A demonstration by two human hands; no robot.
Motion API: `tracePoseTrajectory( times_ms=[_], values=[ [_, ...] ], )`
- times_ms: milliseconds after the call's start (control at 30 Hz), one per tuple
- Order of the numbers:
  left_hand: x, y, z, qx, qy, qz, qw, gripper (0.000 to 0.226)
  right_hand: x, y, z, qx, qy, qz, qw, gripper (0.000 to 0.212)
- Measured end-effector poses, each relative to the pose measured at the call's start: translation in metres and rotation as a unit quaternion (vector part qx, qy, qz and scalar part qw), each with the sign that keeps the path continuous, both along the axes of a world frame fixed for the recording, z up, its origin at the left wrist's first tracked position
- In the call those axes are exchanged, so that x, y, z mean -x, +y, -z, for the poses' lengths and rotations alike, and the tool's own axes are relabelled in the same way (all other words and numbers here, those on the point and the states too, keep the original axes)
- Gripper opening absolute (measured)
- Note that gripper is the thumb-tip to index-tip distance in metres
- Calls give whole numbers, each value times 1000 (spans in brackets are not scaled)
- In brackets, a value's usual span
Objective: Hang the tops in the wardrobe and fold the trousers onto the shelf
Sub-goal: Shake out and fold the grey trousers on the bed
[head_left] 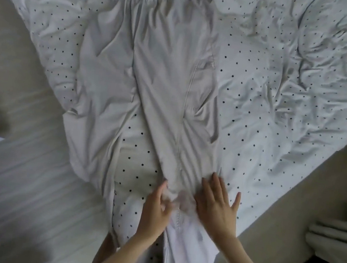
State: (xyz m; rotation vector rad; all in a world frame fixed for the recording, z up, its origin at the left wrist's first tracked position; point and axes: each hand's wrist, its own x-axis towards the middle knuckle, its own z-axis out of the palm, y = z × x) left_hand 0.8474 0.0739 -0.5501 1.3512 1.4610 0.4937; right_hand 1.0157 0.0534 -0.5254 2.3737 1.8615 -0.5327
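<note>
Smoothing the grey trousers [163,89] on the bed [288,81], your right hand [215,207] is pressing flat, fingers spread; your left hand [156,207] is pinching the leg. Folding is barely beginning; shelving is still waiting.

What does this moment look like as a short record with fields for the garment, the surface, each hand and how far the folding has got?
garment: light grey trousers, waistband at the far end, legs running toward the person
surface: white dotted duvet on a bed
leg position: one leg lies on top down the middle, the other spreads out to the left
left hand: fingers curled at the fabric near the leg end, blurred
right hand: flat, fingers spread, pressing the fabric down
fold state: not yet folded across; trousers lie at full length
</note>
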Motion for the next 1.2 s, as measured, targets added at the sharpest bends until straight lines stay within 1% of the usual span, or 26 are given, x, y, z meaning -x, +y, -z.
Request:
tracePoseTrajectory(
  times_ms=[33, 67, 100, 133, 200, 267, 367, 433, 500, 567, 633, 667, 700, 767, 800, 867, 933, 1000, 1033, 1100, 1133, 1167, 1200],
  values=[
    [2, -8, -2, 37, -31, -52, 998, 52, -1, -10, 2, 9, 24, 44, 999, 60],
    [4, -14, -4, 70, -34, -73, 994, 51, -2, -20, 5, 13, 45, 97, 994, 63],
    [8, -25, -4, 89, -37, -73, 993, 47, -2, -34, 8, 17, 56, 141, 988, 68],
    [10, -29, -1, 108, -29, -53, 992, 39, -2, -40, 10, 25, 61, 169, 983, 73],
    [16, -64, 3, 166, 6, 8, 986, 24, 2, -70, 15, 84, 70, 187, 976, 79],
    [19, -103, 9, 205, 30, 48, 977, 17, 4, -97, 21, 138, 121, 216, 959, 84],
    [26, -154, 16, 236, 57, 61, 968, 20, 7, -125, 26, 177, 241, 286, 910, 82],
    [35, -170, 23, 238, 61, 50, 968, 24, 9, -134, 28, 182, 282, 304, 892, 78],
    [48, -184, 23, 232, 38, 36, 971, 33, 12, -148, 25, 185, 268, 293, 899, 63],
    [57, -191, 21, 216, 26, 24, 976, 35, 10, -157, 19, 184, 219, 252, 925, 42],
    [64, -198, 21, 207, 17, 18, 978, 32, 8, -166, 14, 176, 182, 213, 944, 39],
    [66, -211, 18, 208, 12, 21, 978, 30, 8, -181, 10, 176, 179, 204, 946, 38],
    [67, -213, 19, 204, 9, 26, 979, 29, 5, -186, 9, 172, 182, 191, 949, 40],
    [69, -228, 21, 197, 13, 26, 980, 31, -2, -203, 8, 167, 200, 169, 951, 35],
    [70, -237, 22, 202, 12, 21, 979, 29, -5, -211, 5, 161, 210, 163, 950, 38],
    [74, -255, 24, 238, 16, 11, 971, 20, -13, -228, 1, 149, 215, 161, 952, 44],
    [78, -272, 30, 269, 27, 2, 963, 25, -22, -245, -1, 151, 169, 146, 963, 44],
    [76, -289, 29, 309, 19, 4, 951, 30, -32, -263, -4, 187, 88, 121, 971, 36],
    [74, -296, 29, 335, 27, 29, 942, 29, -37, -271, -5, 206, 54, 118, 970, 30],
    [74, -302, 34, 352, 85, 137, 922, 29, -40, -280, -5, 235, 2, 135, 962, 20],
    [75, -303, 37, 344, 125, 177, 913, 29, -39, -281, -5, 243, -14, 146, 959, 19],
    [77, -303, 40, 325, 152, 193, 913, 29, -35, -279, -4, 242, -20, 157, 957, 21],
    [80, -301, 42, 313, 161, 194, 916, 30, -30, -276, -3, 233, -16, 165, 958, 26]
  ],
)
